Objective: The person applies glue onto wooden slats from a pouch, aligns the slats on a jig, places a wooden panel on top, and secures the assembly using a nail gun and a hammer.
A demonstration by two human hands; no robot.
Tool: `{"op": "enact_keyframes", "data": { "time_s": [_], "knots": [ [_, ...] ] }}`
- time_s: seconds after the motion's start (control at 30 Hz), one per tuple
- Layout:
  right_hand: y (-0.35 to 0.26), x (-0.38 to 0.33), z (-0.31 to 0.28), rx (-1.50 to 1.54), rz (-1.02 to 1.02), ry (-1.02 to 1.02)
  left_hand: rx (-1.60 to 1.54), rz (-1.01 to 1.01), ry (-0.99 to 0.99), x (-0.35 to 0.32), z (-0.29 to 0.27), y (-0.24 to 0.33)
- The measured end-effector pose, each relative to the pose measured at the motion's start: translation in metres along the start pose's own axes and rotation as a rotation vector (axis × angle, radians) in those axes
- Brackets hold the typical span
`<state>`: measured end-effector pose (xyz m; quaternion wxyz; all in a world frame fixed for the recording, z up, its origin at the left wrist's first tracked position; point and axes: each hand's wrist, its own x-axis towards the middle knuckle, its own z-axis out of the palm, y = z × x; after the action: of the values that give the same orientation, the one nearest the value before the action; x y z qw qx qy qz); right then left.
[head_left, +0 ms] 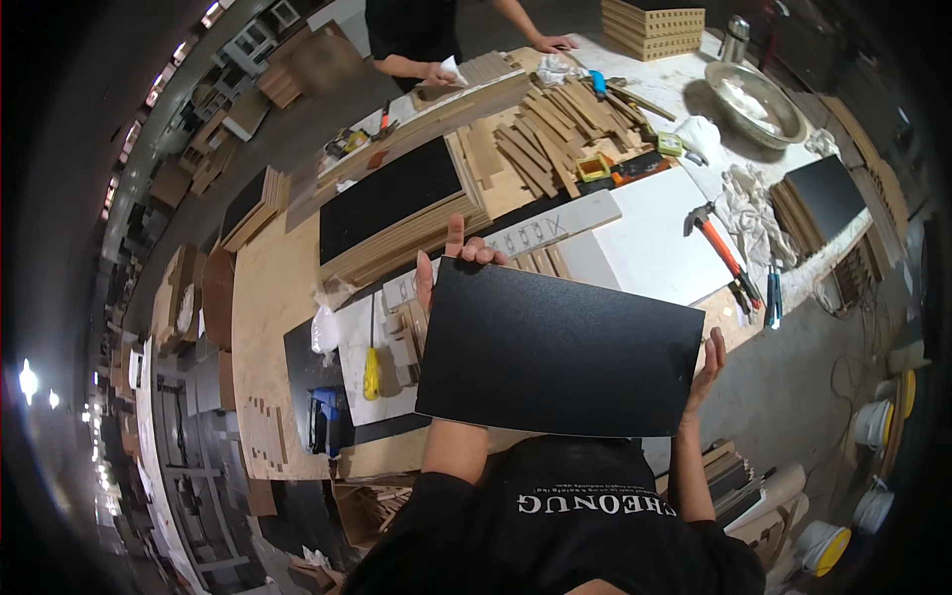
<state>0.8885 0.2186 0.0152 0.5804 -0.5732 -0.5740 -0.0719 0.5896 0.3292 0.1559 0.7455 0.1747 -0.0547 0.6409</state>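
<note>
A black rectangular board [560,347] is held up before my chest, its dark face toward me. My left hand [474,252] grips its upper left part, with fingertips showing past the edge and the palm hidden behind it. At the board's right edge, my right hand [706,375] supports it, its fingers partly hidden by the board. Behind the board lies a stack of black-topped boards [392,203] on the workbench. A yellow-handled screwdriver [371,373] and a blue nail gun [324,420] rest to the left.
Thin wood strips [555,129] are heaped on the far bench. A hammer [724,250], crumpled cloth [752,213], metal basin [759,104] and another stack of dark boards [825,196] occupy the right. A co-worker's hand [439,74] holds something white across the bench. Buckets [821,547] stand on the floor.
</note>
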Motion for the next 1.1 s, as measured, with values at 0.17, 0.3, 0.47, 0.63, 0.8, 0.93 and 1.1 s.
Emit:
{"op": "enact_keyframes", "data": {
  "time_s": [0.17, 0.3, 0.47, 0.63, 0.8, 0.93, 1.1],
  "knots": [
    [0.008, 0.011, -0.022, 0.136, 0.095, -0.264, 0.261, 0.084, 0.369, -0.020, -0.013, -0.001],
    [0.018, 0.011, -0.027, 0.688, 0.646, -0.254, 1.016, 0.274, 0.834, -0.093, -0.075, 0.017],
    [-0.044, 0.066, 0.022, 0.381, 0.823, -0.554, 1.639, 0.309, 0.875, -0.166, -0.083, 0.015],
    [-0.064, 0.066, 0.087, 0.644, 0.859, -0.809, 1.778, 0.353, 1.154, -0.191, -0.100, 0.050],
    [-0.071, 0.069, 0.125, 0.672, 0.900, -0.880, 2.182, 0.349, 1.217, -0.193, -0.115, 0.069],
    [-0.074, 0.066, 0.137, 0.591, 0.909, -0.900, 2.276, 0.312, 1.352, -0.185, -0.117, 0.072],
    [-0.055, 0.069, 0.134, 0.405, 1.029, -0.766, 2.225, 0.253, 1.279, -0.185, -0.095, 0.074]
  ]
}}
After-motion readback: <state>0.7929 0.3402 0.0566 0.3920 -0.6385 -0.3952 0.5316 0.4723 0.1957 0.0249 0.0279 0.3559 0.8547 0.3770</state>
